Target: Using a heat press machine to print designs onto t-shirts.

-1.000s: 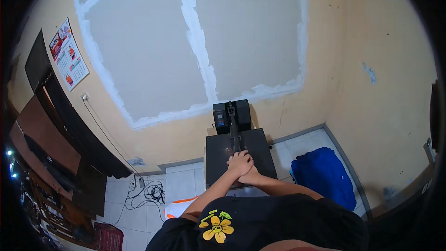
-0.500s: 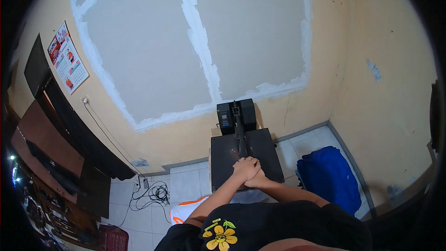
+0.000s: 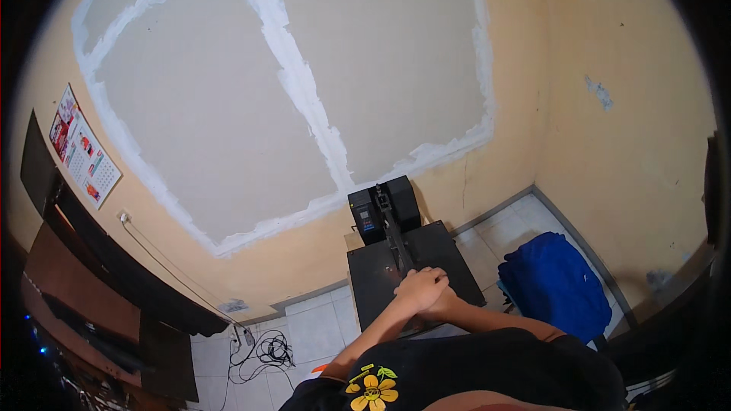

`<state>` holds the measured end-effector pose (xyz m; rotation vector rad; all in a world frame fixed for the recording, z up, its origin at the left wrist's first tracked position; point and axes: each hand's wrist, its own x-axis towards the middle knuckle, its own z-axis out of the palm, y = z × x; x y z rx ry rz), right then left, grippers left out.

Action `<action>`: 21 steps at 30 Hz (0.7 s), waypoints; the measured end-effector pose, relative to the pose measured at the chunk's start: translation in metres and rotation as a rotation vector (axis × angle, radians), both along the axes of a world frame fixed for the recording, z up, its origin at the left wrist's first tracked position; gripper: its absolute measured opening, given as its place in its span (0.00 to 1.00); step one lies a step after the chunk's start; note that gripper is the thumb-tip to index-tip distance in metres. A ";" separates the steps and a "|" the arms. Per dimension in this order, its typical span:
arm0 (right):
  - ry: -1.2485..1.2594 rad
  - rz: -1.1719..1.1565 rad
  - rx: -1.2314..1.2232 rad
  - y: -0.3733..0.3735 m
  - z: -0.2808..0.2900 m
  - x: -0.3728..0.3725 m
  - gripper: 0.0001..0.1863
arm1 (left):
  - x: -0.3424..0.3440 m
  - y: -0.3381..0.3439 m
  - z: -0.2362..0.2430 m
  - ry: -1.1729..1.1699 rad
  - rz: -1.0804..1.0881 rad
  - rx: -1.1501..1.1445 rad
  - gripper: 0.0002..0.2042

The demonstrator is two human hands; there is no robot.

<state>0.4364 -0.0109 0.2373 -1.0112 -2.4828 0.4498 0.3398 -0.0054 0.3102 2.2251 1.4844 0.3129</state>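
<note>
A black heat press (image 3: 377,285) stands in front of me, with a flat square top and a control box (image 3: 367,218) with a small display at its back. Its long lever handle (image 3: 396,243) runs toward me along the middle. Both my hands are clasped together at the near end of that handle. My left hand (image 3: 419,289) lies over the top, its fingers folded around my right hand (image 3: 443,302). Most of the right hand's fingers are hidden beneath the left. The handle's tip is covered by my hands.
A blue cloth pile (image 3: 556,289) lies on the tiled floor right of the press. Tangled black cable (image 3: 272,356) is on the floor to the left, near a power strip (image 3: 248,337). Behind the press rises a patched wall (image 3: 396,91). Dark furniture (image 3: 84,289) stands far left.
The whole view has shifted and turned slightly. My hands stay clasped at the handle's end. The white and orange cloth at lower left is now mostly hidden behind my left arm.
</note>
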 end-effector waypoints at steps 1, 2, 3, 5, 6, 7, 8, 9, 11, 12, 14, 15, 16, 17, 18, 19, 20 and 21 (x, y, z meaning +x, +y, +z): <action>0.184 -0.016 -0.052 0.005 0.011 -0.001 0.24 | -0.003 0.006 0.010 -0.060 -0.055 0.006 0.17; 0.182 -0.024 -0.060 0.005 0.014 -0.003 0.24 | -0.007 0.011 0.020 -0.121 -0.110 0.010 0.17; 0.178 -0.006 -0.043 0.007 0.015 0.010 0.23 | -0.007 0.015 0.035 -0.163 -0.133 0.018 0.17; 0.169 0.033 -0.014 0.030 0.043 0.011 0.22 | -0.008 0.023 0.074 -0.145 -0.151 -0.038 0.18; 0.161 0.059 -0.004 0.039 0.055 0.010 0.22 | -0.011 0.029 0.088 -0.129 -0.150 -0.085 0.19; 0.153 0.071 0.007 0.055 0.074 0.010 0.21 | -0.013 0.040 0.094 -0.159 -0.186 -0.067 0.19; 0.144 0.095 0.017 0.068 0.090 0.000 0.20 | -0.016 0.050 0.100 -0.190 -0.210 -0.048 0.20; 0.134 0.123 0.024 0.083 0.106 -0.008 0.20 | -0.019 0.063 0.106 -0.182 -0.273 -0.032 0.20; 0.107 0.170 0.021 0.083 0.119 -0.015 0.19 | -0.030 0.086 0.121 -0.132 -0.367 0.019 0.20; 0.068 0.128 -0.016 0.088 0.135 -0.013 0.19 | -0.029 0.099 0.128 -0.088 -0.425 0.051 0.20; 0.003 0.058 -0.082 0.101 0.170 -0.014 0.19 | -0.026 0.114 0.148 -0.140 -0.320 -0.068 0.21; -0.029 0.024 -0.111 0.106 0.189 -0.017 0.19 | -0.026 0.123 0.155 -0.212 -0.275 -0.146 0.22; -0.056 -0.005 -0.142 0.111 0.207 -0.023 0.19 | -0.029 0.132 0.162 -0.279 -0.226 -0.228 0.24; -0.080 -0.046 -0.178 0.116 0.224 -0.027 0.19 | -0.027 0.138 0.173 -0.249 -0.223 -0.222 0.22; -0.229 -0.083 -0.162 0.123 0.240 -0.034 0.20 | -0.028 0.145 0.184 -0.218 -0.212 -0.221 0.20; -0.350 -0.199 -0.245 0.117 0.267 -0.048 0.21 | -0.039 0.155 0.190 -0.246 -0.232 -0.259 0.20; -0.232 -0.138 -0.336 0.152 0.244 -0.035 0.23 | -0.029 0.166 0.198 -0.267 -0.304 -0.301 0.19; -0.178 -0.059 -0.184 0.178 0.234 -0.026 0.24 | -0.025 0.175 0.206 -0.314 -0.336 -0.335 0.18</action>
